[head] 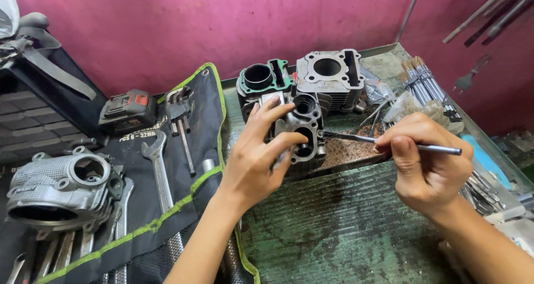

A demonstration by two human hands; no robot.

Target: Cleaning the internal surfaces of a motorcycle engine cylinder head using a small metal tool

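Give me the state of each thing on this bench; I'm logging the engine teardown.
Cylinder head: upright, gripped by the left hand.
Thin metal tool: held in the right hand, tip at the head's side.
Two cylinder blocks: standing behind, bores open upward.
Second cylinder head: lying untouched on the tool roll.
Tool roll: unrolled, wrenches resting on it.
Battery pack: lying apart.

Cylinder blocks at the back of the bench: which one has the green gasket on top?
The left cylinder block, behind the left hand. Its top rim is green; the right block beside it is bare grey metal.
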